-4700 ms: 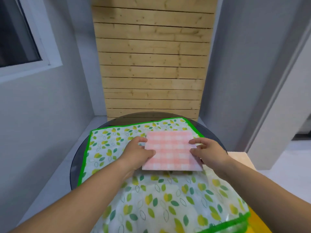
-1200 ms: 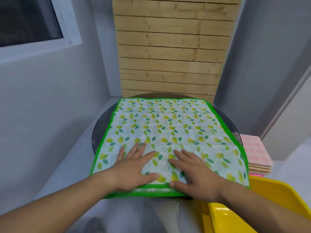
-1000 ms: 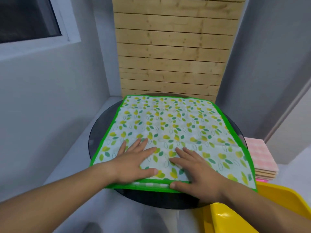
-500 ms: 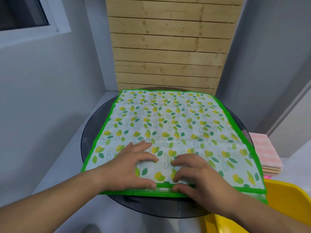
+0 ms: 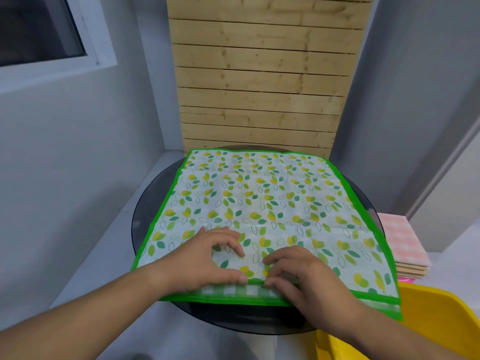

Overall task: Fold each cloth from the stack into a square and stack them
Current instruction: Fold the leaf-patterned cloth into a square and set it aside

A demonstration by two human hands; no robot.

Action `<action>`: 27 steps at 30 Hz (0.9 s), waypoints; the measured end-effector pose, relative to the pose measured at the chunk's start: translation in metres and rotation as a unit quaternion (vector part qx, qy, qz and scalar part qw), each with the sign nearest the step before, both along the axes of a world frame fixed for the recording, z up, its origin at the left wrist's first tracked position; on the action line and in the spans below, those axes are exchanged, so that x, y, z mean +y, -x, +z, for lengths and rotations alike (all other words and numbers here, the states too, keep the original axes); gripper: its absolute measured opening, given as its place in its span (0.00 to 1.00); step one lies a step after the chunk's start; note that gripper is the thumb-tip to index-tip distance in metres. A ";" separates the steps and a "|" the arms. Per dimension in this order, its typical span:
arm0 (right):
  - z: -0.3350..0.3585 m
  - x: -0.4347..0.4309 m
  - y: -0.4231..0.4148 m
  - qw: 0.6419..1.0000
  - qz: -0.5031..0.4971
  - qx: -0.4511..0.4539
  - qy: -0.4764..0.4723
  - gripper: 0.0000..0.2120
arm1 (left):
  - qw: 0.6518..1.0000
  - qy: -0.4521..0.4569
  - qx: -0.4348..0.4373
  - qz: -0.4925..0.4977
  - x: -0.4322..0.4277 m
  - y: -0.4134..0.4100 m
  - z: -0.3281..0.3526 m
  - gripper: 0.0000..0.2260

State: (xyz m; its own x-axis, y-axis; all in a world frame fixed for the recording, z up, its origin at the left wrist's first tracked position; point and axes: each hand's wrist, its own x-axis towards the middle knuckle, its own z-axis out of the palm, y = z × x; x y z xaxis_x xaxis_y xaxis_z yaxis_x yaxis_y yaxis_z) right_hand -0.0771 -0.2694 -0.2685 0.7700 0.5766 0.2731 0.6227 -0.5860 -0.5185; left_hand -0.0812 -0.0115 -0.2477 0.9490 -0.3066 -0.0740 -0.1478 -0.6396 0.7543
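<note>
Pinching the near green hem, the left hand (image 5: pixel 205 261) and right hand (image 5: pixel 306 276) grip a thin leaf-printed cloth (image 5: pixel 259 203) spread over the round dark glass table (image 5: pixel 145 219). Folded pink checked squares (image 5: pixel 400 240) sit stacked at right, beside a glossy yellow plastic bin (image 5: pixel 441 315).

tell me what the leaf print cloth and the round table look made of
Leaf print cloth: thin woven fabric, matte, judging by soft creases and a stitched green hem. Round table: probably dark tinted glass, smooth and glossy; its rim looks thin and faintly see-through.
</note>
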 end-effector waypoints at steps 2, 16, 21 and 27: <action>0.004 0.000 0.002 1.000 -0.011 -0.001 -0.019 0.07 | 0.999 0.035 0.014 0.009 -0.002 0.004 0.005 0.16; 0.018 -0.008 0.023 0.996 -0.072 -0.001 -0.047 0.05 | 0.999 0.035 0.012 -0.006 -0.011 0.024 0.018 0.03; 0.034 -0.033 0.028 0.992 -0.109 -0.026 -0.057 0.03 | 0.998 0.045 -0.029 0.020 -0.007 0.024 0.043 0.02; 0.057 -0.056 0.008 0.980 -0.163 -0.093 -0.061 0.02 | 0.995 0.020 -0.092 0.035 -0.006 0.005 0.071 0.03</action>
State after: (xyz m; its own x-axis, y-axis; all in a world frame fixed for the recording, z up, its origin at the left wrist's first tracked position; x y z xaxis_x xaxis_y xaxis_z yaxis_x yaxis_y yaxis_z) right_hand -0.0849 -0.3254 -0.2114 0.8378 0.2629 0.4785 0.5039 -0.7097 -0.4924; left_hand -0.0865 -0.0177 -0.1765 0.9646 -0.2378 0.1137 -0.2414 -0.6240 0.7432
